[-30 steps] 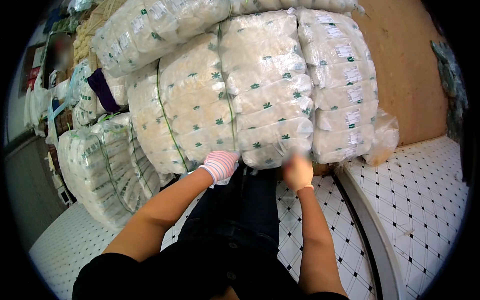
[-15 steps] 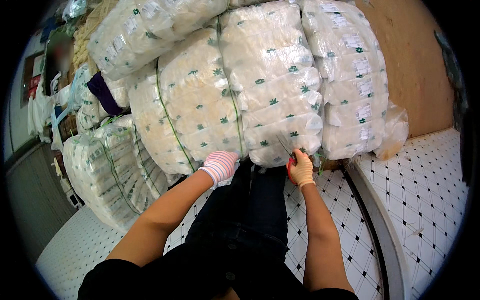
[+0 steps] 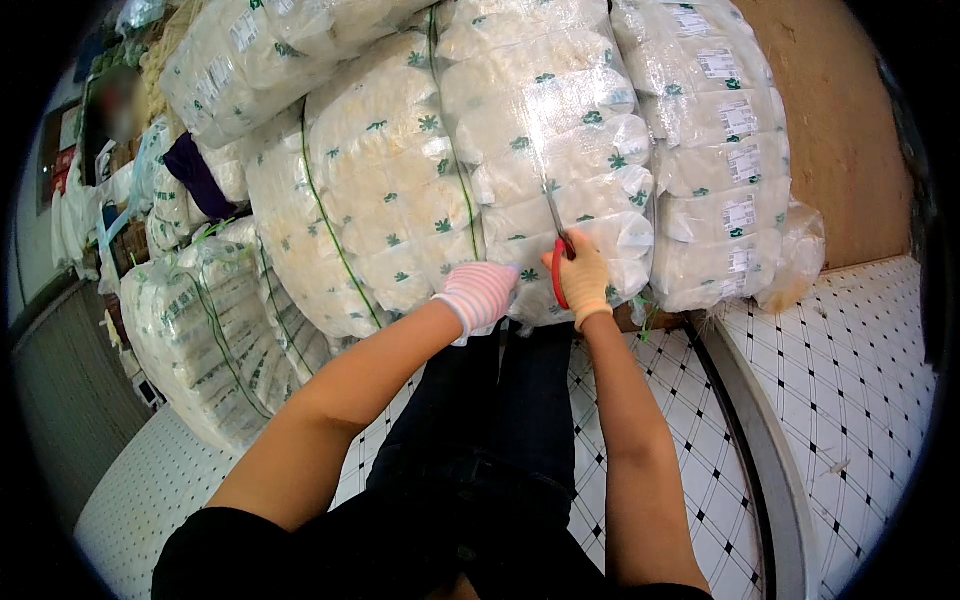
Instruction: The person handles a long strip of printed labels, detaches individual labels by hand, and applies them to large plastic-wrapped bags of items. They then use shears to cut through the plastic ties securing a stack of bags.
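My right hand [image 3: 583,272], in a yellowish glove, is closed around the red handles of a pair of scissors [image 3: 558,268]. The scissors' metal blades point up and away over the front of a white plastic-wrapped bale [image 3: 550,130] with green leaf marks. Against that bale's lower front, just left of the scissors, rests my left hand [image 3: 480,297] in a pink-and-white striped glove. Its fingers are curled in, and a bit of whitish material shows beneath it; what it grips is hidden.
More wrapped bales stand alongside: one with white labels [image 3: 720,160] at right, one tied with green strap [image 3: 310,200] at left. A smaller bale [image 3: 190,340] sits on the patterned tile floor [image 3: 850,400] further left. A brown board [image 3: 830,120] stands at back right.
My right hand has moved up and left with the scissors, their blades now over the bale's front. My left hand has shifted right and slightly up, nearer the scissors.
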